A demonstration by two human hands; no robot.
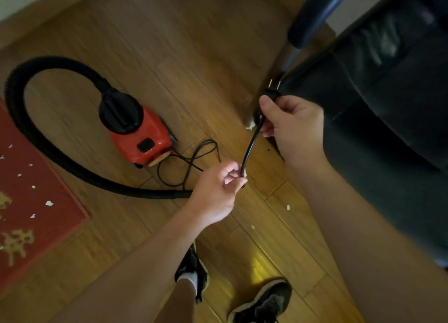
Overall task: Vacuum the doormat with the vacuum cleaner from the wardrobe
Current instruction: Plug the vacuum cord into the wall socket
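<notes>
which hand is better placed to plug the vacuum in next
The right hand: it grips the plug just behind its exposed prongs, which point away from the person. The left hand only pinches the cord further down.

Bare left hand (215,196) and bare right hand (293,126), forearms uncovered as far as the frame's edge. Wears a pair of dark, low, lace-up fabric trainers with pale soles: left trainer (201,271), right trainer (264,303). Short white sock (190,280) above the left collar, bare shin over it. Uppers black or perhaps dark grey; hard to tell in the dim light.
</notes>
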